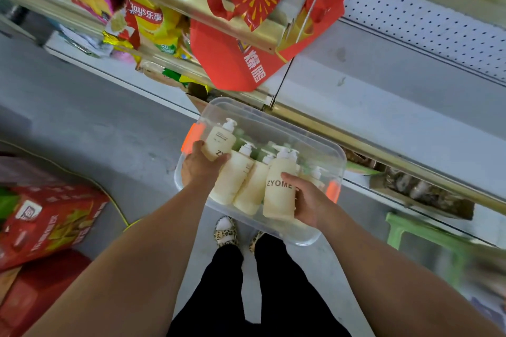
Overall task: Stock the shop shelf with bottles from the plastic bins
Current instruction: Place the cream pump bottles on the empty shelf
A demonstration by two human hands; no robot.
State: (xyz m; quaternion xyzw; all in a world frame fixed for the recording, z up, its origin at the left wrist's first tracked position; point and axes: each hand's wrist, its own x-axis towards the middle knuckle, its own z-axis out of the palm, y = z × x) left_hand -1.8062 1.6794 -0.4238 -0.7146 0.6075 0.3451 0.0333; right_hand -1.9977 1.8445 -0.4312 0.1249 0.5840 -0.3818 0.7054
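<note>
A person is looking down at a clear bin (pixel 276 121) that is sitting low in front of their slippered feet, pushed up against the base of a shop shelf (pixel 397 117), likely so each reach is short.

The left hand (pixel 201 169) is wrapping its thumb and fingers round the lower body of a cream pump bottle (pixel 221 139) at the bin's left end. The right hand (pixel 310 201) is gripping a second bottle (pixel 279 195), lettered ZYOME, by its side near the bin's right end, with the label facing up. Both are holding the body and staying off the pump head, which probably keeps the pump from being pressed. Taking one in each hand looks like a way to move two at once.

Between the hands, more bottles (pixel 239 180) are lying on their sides, packed side by side with pumps pointing toward the shelf.

The white lower shelf beyond the bin is showing bare space where these would go. Red bags (pixel 241 63) are hanging off the shelf edge above, so lifted bottles may need to pass beside them.
</note>
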